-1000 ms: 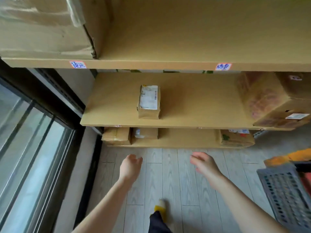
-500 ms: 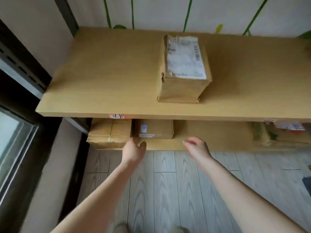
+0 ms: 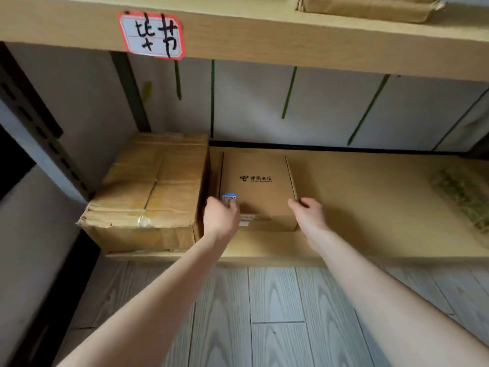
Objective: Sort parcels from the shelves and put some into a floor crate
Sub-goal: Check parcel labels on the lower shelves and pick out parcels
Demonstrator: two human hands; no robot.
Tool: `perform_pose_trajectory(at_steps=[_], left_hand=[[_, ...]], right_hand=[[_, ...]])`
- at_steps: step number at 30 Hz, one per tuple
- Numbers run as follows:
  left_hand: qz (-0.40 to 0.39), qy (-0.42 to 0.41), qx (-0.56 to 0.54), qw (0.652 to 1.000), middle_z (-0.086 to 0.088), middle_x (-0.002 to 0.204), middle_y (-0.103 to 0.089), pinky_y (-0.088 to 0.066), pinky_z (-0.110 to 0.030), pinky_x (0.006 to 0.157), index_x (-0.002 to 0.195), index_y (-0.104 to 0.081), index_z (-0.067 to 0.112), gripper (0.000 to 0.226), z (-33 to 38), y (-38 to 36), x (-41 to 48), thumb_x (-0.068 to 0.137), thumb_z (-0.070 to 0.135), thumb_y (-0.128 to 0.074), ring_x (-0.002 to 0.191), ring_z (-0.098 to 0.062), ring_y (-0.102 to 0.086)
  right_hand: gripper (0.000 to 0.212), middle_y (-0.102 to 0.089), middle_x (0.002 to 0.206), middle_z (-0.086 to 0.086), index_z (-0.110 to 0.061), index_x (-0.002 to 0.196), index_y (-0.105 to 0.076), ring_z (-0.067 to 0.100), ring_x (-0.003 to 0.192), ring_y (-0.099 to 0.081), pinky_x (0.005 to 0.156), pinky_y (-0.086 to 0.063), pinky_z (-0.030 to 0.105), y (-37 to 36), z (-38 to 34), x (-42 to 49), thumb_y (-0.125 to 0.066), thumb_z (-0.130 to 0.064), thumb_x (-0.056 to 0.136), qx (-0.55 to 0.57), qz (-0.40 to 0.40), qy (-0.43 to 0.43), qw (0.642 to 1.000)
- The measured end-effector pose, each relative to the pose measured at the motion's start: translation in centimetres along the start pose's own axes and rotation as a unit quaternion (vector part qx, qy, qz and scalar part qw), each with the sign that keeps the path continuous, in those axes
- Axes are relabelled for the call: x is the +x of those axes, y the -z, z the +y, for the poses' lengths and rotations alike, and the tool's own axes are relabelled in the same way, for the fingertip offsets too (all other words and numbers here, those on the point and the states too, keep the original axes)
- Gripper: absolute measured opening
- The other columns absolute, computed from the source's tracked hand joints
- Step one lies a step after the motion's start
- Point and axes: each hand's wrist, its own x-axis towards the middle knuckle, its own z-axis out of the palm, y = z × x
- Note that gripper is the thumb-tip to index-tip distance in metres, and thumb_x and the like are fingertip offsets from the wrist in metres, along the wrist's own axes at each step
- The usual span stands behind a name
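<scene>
A flat brown cardboard parcel [image 3: 258, 186] with a black printed logo and a small blue-edged sticker lies on the bottom shelf [image 3: 370, 207]. My left hand [image 3: 221, 217] grips its near left corner, fingers curled over the sticker. My right hand [image 3: 308, 211] grips the near right corner, fingers hooked round the edge. The parcel rests flat on the shelf board. The floor crate is out of view.
A larger taped brown parcel [image 3: 148, 197] sits directly left of it, almost touching. A green-patterned parcel [image 3: 465, 197] lies at the shelf's far right. The shelf above [image 3: 291, 41] carries a red-edged handwritten label [image 3: 152, 35] and another parcel [image 3: 367, 6]. Grey wood floor [image 3: 275, 313] lies below.
The view has dropped from the middle shelf to the bottom one. Both hands moved forward from the shelf's front edge and took hold of the logo parcel's near corners.
</scene>
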Motion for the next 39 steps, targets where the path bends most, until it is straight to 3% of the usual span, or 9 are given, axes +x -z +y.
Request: perform_pose_trajectory(at_steps=[11,15,18,24,26,29,33,36,39], left_hand=[[0.017,0.014,-0.272,0.962,-0.005,0.105,-0.062,-0.046,-0.031,0.082,0.12,-0.051,0.013,0.04,-0.8,-0.3,-0.9,0.085,0.03,-0.06,0.092,-0.018,-0.058],[-0.075,0.052,-0.382,0.92,-0.01,0.11,-0.065,-0.054,-0.033,0.084,0.124,-0.05,0.007,0.07,-0.1,0.8,-1.6,0.069,0.045,-0.072,0.096,-0.021,-0.065],[-0.091,0.044,-0.371,0.923,-0.01,0.094,-0.067,-0.052,-0.025,0.072,0.1,-0.062,0.002,0.043,0.3,0.9,-2.5,0.074,0.034,-0.071,0.08,-0.018,-0.065],[-0.028,-0.103,-0.274,0.956,0.014,0.095,-0.057,-0.05,-0.017,0.075,0.115,-0.043,0.019,0.058,2.6,0.0,-5.9,0.071,0.036,-0.076,0.087,-0.001,-0.058],[-0.044,-0.164,-0.22,0.961,0.02,0.094,-0.051,-0.046,-0.008,0.066,0.122,-0.038,0.021,0.065,3.3,0.3,-6.9,0.072,0.035,-0.076,0.084,0.005,-0.053],[-0.111,-0.228,-0.204,0.945,0.018,0.121,-0.052,-0.046,-0.012,0.091,0.134,-0.038,0.018,0.069,3.5,0.3,-8.0,0.077,0.046,-0.066,0.108,0.002,-0.054],[-0.114,-0.296,-0.173,0.933,0.006,0.117,-0.062,-0.041,-0.002,0.085,0.126,-0.055,0.015,0.032,3.2,0.4,-7.1,0.097,0.015,-0.044,0.1,0.005,-0.057],[-0.078,-0.324,-0.129,0.934,-0.001,0.115,-0.064,-0.044,-0.011,0.092,0.118,-0.062,0.012,0.035,2.3,0.0,-6.5,0.09,-0.005,-0.05,0.109,-0.011,-0.061],[-0.027,-0.326,-0.046,0.944,-0.006,0.147,-0.037,-0.025,-0.023,0.111,0.138,-0.043,0.014,0.063,1.7,-0.5,-5.8,0.081,0.013,-0.07,0.141,-0.018,-0.027]], right_hand=[[0.047,-0.044,0.14,0.008,-0.01,0.139,-0.038,0.028,0.125,-0.044,0.106,-0.036,0.038,0.8,0.8,-0.7,-0.047,-0.027,0.096,0.078,-0.01,-0.031,0.996],[0.046,-0.047,0.136,0.006,-0.011,0.138,-0.039,0.021,0.121,-0.046,0.102,-0.037,0.035,2.8,0.5,-1.6,-0.052,-0.019,0.094,0.179,-0.025,-0.026,0.983],[0.048,-0.041,0.144,0.008,-0.014,0.14,-0.037,0.019,0.127,-0.042,0.099,-0.032,0.028,4.1,0.0,-2.1,-0.049,-0.01,0.094,0.041,-0.027,0.059,0.997],[0.054,-0.042,0.145,0.0,-0.016,0.14,-0.04,0.014,0.132,-0.037,0.102,-0.029,0.026,3.6,-3.5,-4.4,-0.048,-0.041,0.092,-0.087,-0.035,0.193,0.977],[0.054,-0.051,0.135,-0.003,-0.019,0.136,-0.045,0.009,0.12,-0.044,0.093,-0.031,0.022,3.4,-4.5,-5.2,-0.048,-0.047,0.09,-0.021,-0.064,0.184,0.981],[0.075,-0.038,0.146,-0.003,-0.022,0.144,-0.031,0.009,0.124,-0.039,0.1,-0.033,0.028,3.3,-4.8,-5.7,-0.056,-0.055,0.081,0.096,-0.111,0.124,0.981],[0.125,-0.039,0.147,0.0,-0.025,0.145,-0.027,0.023,0.133,-0.041,0.11,-0.032,0.048,3.8,-3.9,-5.2,-0.079,-0.07,0.04,0.198,-0.099,0.073,0.972],[0.091,-0.055,0.132,0.009,-0.016,0.144,-0.024,0.025,0.115,-0.058,0.104,-0.042,0.047,4.2,-2.7,-4.6,-0.076,-0.034,0.072,0.348,-0.089,0.026,0.933],[0.08,-0.062,0.123,0.012,-0.01,0.14,-0.034,0.026,0.107,-0.064,0.093,-0.05,0.043,4.6,-1.0,-4.4,-0.073,-0.031,0.073,0.397,-0.1,0.019,0.912]])
